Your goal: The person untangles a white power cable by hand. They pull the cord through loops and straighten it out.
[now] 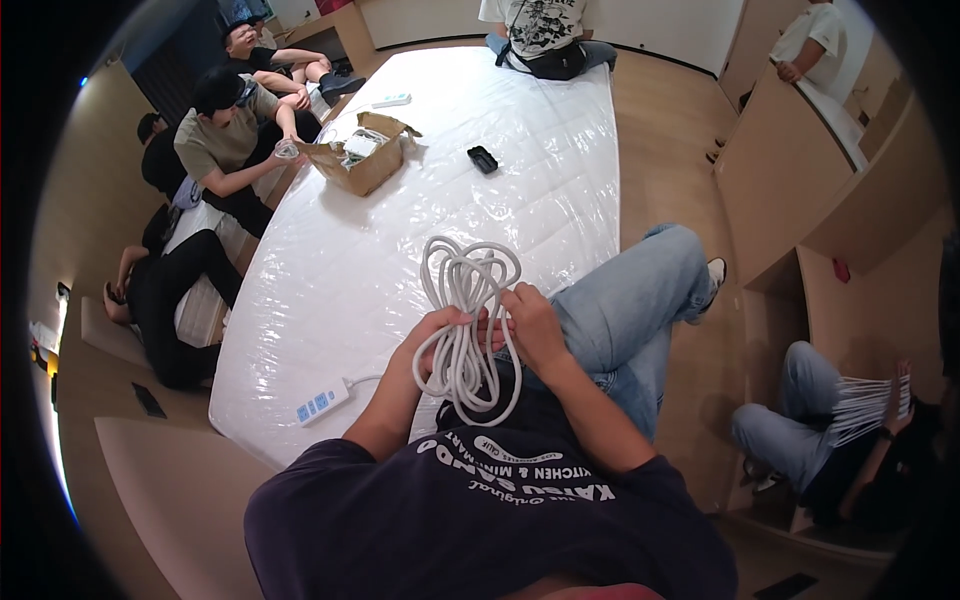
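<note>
Looped white power cord point(466, 342) bunched up in both hands, right in front of the chest

Left hand point(438, 323) is wrapped around the middle of the coil; right hand point(531, 320) is close beside it, fingers pinched on strands at the right side; white power strip with blue socket faces point(322, 402) lies on the plastic-wrapped mattress point(545, 195) by the left forearm, its cord running toward that arm; farther up there's an open cardboard box point(368, 178) and a small black tray point(483, 159).

Both hands point(533, 325) close together in front, fingers point(521, 294) curled, bare forearms point(385, 398) angled inward, elbows point(628, 448) bent.
</note>
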Motion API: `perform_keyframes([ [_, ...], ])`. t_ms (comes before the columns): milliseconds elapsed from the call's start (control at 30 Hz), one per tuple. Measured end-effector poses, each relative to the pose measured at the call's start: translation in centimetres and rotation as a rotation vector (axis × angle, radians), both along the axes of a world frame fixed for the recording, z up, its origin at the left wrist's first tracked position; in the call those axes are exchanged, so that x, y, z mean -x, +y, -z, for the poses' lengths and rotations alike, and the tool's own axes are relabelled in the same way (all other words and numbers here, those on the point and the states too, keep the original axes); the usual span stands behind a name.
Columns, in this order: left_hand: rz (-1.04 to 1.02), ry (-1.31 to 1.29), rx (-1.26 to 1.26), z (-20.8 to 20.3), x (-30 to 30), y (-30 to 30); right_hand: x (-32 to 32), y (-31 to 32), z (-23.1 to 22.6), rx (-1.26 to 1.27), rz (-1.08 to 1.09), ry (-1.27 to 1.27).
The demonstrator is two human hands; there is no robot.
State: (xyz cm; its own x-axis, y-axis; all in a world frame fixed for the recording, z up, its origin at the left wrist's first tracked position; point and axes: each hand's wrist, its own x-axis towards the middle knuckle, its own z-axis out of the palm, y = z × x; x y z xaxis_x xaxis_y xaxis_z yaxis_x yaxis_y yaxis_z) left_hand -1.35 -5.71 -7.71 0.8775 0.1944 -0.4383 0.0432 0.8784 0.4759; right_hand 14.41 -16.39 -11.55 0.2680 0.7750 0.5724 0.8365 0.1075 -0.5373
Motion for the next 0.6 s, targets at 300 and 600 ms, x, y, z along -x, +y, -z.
perform_keyframes([
  [300,0.111,-0.306,0.349,1.8,-1.3,-1.0,0.2,0.7,0.5,-0.008,0.066,0.254],
  [600,-0.016,-0.516,0.053,-1.6,-0.2,-2.4,0.2,0.9,0.3,0.058,0.117,0.158],
])
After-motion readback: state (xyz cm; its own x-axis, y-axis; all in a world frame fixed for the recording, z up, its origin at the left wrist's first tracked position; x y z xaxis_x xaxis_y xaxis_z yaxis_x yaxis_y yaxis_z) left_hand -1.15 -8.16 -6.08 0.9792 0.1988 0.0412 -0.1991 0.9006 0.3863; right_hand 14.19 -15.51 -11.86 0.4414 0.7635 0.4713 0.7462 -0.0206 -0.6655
